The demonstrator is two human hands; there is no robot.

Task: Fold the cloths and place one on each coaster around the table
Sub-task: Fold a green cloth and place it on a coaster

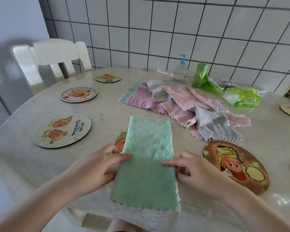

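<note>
Both hands' fingers pinch the green cloth mid-length; its long axis runs away.

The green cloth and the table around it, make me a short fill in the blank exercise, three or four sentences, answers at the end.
1. Both hands, the left hand and the right hand, hold the long folded cloth whose colour is ____.
2. The folded cloth partly covers a round ____ beneath its left edge.
3. The pile of unfolded cloths lies ____ the folded cloth, toward the tiled wall.
4. The pump bottle has a ____ top.

Answers: green; coaster; beyond; blue
</note>
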